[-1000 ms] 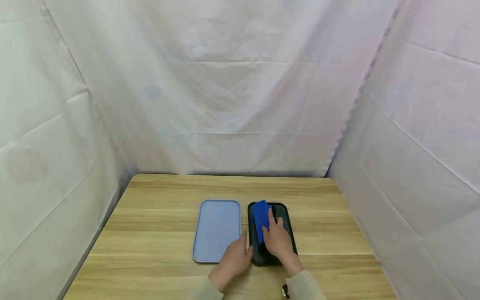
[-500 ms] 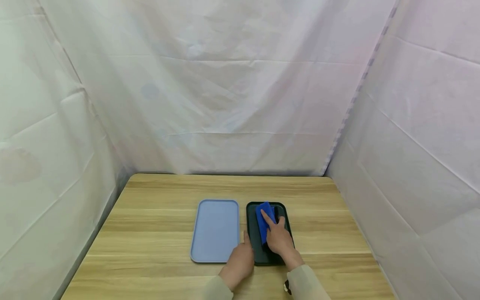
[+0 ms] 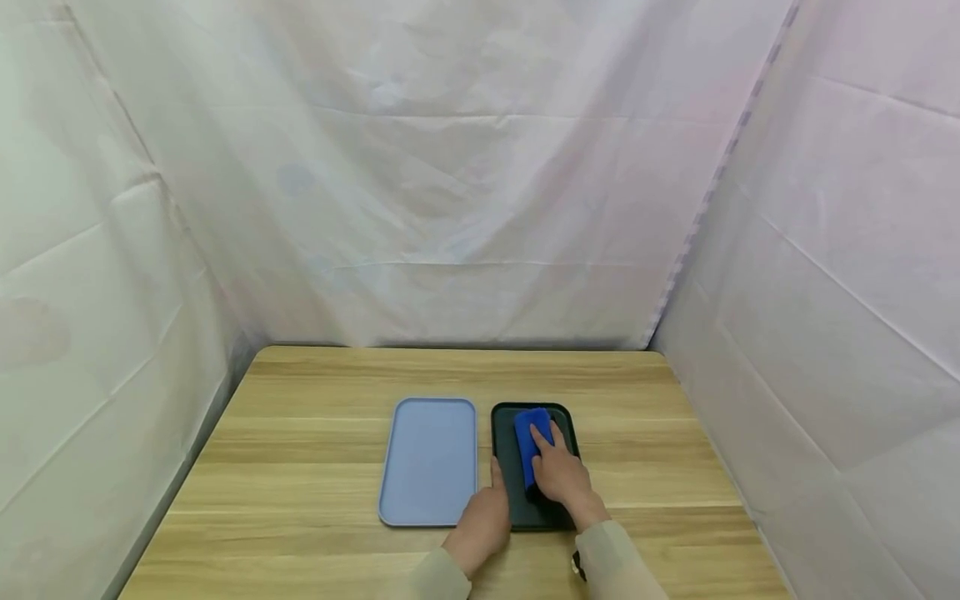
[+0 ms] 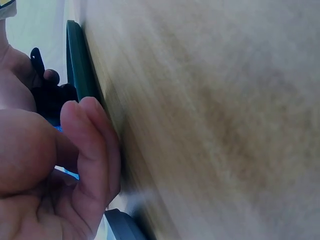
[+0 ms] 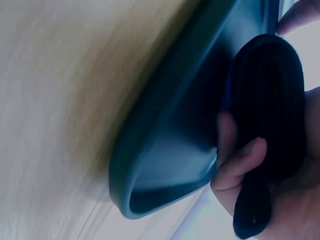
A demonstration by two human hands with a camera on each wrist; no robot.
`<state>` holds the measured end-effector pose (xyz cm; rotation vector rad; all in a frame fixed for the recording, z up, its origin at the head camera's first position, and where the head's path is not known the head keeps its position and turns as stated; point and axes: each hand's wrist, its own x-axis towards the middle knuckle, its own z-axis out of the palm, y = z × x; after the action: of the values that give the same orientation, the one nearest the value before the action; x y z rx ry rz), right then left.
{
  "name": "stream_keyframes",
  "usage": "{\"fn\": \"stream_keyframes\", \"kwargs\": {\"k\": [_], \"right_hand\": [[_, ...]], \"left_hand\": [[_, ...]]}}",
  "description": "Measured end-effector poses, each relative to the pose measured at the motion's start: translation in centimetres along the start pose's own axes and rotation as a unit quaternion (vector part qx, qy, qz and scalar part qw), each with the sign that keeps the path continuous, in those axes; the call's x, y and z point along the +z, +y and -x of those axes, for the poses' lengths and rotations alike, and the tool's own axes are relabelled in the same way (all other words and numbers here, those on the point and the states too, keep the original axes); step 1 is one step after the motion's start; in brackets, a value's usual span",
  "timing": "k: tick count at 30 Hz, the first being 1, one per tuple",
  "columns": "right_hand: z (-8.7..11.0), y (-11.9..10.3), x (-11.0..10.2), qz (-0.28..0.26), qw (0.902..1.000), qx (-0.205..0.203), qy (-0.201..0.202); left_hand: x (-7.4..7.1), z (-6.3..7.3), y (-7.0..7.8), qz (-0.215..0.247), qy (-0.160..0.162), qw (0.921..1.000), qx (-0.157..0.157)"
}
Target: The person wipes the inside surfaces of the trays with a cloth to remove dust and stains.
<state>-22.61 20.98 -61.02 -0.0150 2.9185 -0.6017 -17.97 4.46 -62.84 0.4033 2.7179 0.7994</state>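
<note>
Over on the dark green tray [image 3: 542, 517], just beside the light blue tray [image 3: 429, 462], gripping the blue cloth [image 3: 526, 450] with bent fingers of the right hand [image 3: 562, 481]; touching that same green tray with the left hand [image 3: 483, 515], pinching or not, tbh hard to tell.

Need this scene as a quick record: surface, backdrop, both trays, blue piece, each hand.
surface: wood-grain table
backdrop: white fabric sheets
left tray: light-blue rounded rectangular tray
right tray: dark-green rounded rectangular tray
blue piece: blue-and-black cloth-like piece, over dark-green tray
left hand: at dark-green tray's near-left edge
right hand: holding blue piece from above
</note>
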Motion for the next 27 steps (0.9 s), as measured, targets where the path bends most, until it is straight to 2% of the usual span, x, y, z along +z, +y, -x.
{"fn": "stream_keyframes", "kwargs": {"k": [4,10,15,27], "right_hand": [[-0.42,0.45,0.10,-0.008,0.9999,0.008,-0.010],[-0.71,0.82,-0.09,-0.012,0.9999,-0.002,-0.010],[-0.71,0.63,-0.16,-0.008,0.9999,0.001,-0.007],[-0.96,-0.07,-0.01,0.028,0.9995,0.012,-0.004]], "left_hand": [[0.06,-0.09,-0.04,0.004,-0.005,1.0000,-0.007],[-0.02,-0.18,-0.03,0.022,-0.018,0.9993,-0.025],[-0.45,-0.01,0.22,0.017,-0.029,0.9989,-0.032],[-0.38,-0.24,-0.04,0.005,-0.031,0.9992,-0.025]]}}
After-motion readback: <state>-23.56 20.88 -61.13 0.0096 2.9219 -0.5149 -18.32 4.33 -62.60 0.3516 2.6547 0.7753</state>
